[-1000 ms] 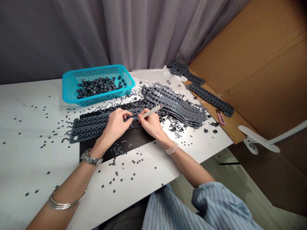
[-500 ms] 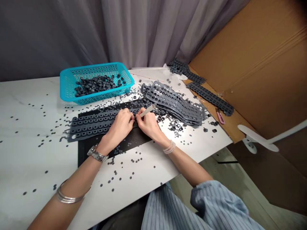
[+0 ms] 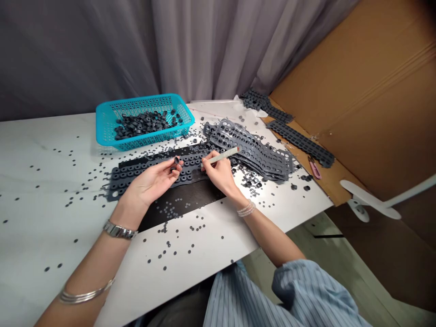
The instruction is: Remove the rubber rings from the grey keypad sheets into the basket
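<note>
My left hand (image 3: 151, 181) is turned palm up, its fingers closed on small dark rubber grommets (image 3: 176, 161). A pale, flat stick-like tool (image 3: 223, 156) is gripped in my right hand (image 3: 220, 172); its lower tip is hidden by the fingers. Under both hands lies a grey rubber sheet (image 3: 119, 181) with rows of ring-shaped grommets, and my right hand is by its right end. The sheet rests on a black mat (image 3: 185, 197). A gap in the grommet rows shows just left of my right hand.
A turquoise basket (image 3: 102, 131) holding many grommets stands behind the sheet. Punched-out rubber sheets (image 3: 252, 152) are stacked at the right. Small dark discs litter the white table (image 3: 112, 254). Near the cardboard (image 3: 374, 91) lie a pink-handled cutter (image 3: 315, 169) and another rubber strip (image 3: 301, 141).
My left hand has drawn back to the left and rolled palm up, with grommets now showing in its fingers. My right hand has moved slightly right, with the tool tilted lower.
</note>
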Demonstrator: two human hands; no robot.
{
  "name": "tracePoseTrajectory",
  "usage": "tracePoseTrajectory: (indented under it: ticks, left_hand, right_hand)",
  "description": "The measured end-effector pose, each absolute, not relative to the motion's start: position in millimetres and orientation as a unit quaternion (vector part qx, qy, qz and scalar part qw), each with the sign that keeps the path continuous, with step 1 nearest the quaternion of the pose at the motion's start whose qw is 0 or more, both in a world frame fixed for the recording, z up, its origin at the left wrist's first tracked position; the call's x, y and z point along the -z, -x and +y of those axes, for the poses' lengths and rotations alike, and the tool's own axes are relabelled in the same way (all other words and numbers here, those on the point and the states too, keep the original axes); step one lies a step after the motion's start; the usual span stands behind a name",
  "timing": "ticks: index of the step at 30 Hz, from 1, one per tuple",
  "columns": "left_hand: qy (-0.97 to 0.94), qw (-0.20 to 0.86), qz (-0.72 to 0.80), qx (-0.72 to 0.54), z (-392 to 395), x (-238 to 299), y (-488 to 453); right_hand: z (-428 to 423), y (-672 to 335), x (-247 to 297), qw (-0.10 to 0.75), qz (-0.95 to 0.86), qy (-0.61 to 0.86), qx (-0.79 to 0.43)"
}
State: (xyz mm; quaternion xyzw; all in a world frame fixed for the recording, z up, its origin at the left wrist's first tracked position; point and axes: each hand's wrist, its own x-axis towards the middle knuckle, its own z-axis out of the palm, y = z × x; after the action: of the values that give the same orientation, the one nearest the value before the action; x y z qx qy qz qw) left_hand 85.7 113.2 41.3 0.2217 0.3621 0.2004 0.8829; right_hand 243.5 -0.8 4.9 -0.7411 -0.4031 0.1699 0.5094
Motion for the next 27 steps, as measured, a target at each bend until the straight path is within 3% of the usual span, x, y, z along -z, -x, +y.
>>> tracePoseTrajectory:
  ticks: [8, 14, 20, 22, 27]
  left_hand:
    - [-0.197, 0.890, 0.346, -0.222, 114, -41, -84]
    - [-0.385, 0.819, 0.359, -0.228, 108, -30, -86]
    - [-0.484, 0.778, 0.359, -0.179, 96, -27, -87]
    - [-0.576, 0.712, 0.363, -0.170, 95, -27, -87]
    - [-0.872, 0.336, 0.329, -0.135, 88, -22, -88]
  right_hand:
    - [-1, -238, 1, 0.508, -0.431, 0.719, -0.200]
    - [-5, -232, -2, 0.451, -0.466, 0.733, -0.205]
    - [-6, -228, -6, 0.450, -0.476, 0.730, -0.197]
    - [-5, -227, -6, 0.446, -0.476, 0.732, -0.196]
    - [-4, -227, -3, 0.432, -0.488, 0.734, -0.188]
